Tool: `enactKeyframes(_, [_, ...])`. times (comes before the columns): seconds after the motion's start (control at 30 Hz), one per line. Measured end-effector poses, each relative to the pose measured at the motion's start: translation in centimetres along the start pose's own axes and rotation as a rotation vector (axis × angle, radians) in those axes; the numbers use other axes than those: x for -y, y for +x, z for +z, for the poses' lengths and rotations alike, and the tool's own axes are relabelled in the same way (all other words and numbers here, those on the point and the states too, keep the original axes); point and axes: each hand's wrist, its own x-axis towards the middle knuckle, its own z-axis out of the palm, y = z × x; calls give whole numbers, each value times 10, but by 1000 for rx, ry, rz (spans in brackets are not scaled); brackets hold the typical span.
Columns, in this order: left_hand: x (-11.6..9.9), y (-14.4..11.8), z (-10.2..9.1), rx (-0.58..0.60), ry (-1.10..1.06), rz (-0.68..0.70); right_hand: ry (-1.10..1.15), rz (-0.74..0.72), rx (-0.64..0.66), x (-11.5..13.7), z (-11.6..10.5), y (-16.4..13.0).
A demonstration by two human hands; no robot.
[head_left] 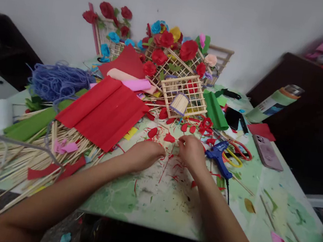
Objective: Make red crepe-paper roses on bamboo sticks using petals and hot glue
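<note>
My left hand [146, 155] is low over the table, its fingers drawn together; a bit of red shows at the fingertips, too small to name. Across from it, my right hand [191, 151] is also closed, with its fingertips bent inward and whatever they hold hidden. A thin red strip [167, 164] lies in the gap between both hands. Just beyond the fingertips are a red paper petal piece [169, 138] and a rounder red petal [152, 132]. Beside my right hand lies a blue glue gun [219, 155], near scissors with red and yellow handles [234, 157].
Red crepe paper [103, 109] covers a heap of thin sticks [24, 158] on the left, below tangled blue yarn [60, 82]. Stick lattices [183, 94] with red paper flowers [188, 50] stand at the back. A phone [267, 152] and a bottle [275, 103] are right.
</note>
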Motion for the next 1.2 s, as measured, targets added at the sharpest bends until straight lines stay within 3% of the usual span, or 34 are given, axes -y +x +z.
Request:
enactKeyframes(0.1, [7,11,11,-83,-101,-101,-53,23,29,4,9,3])
enactKeyframes(0.23, [12,10,27,-182,-310,-124,-98,50,35,11,19,0])
enactKeyframes(0.43, [14,7,40,-172,-413,-101,-157,98,20,21,26,-2])
enactKeyframes(0.7, [11,7,39,-201,-502,-140,-95,87,5,21,19,-3])
enactKeyframes(0.77, [7,9,40,-217,-654,-192,63,113,-2,23,15,-4])
enactKeyframes(0.93, [-3,15,45,-187,-1315,-313,527,130,-61,34,13,-8])
enactKeyframes(1.03, [-5,14,44,-214,-1483,-389,530,66,-20,34,12,-3])
enactKeyframes(1.2, [3,9,36,-336,-1650,-482,327,21,59,15,9,28])
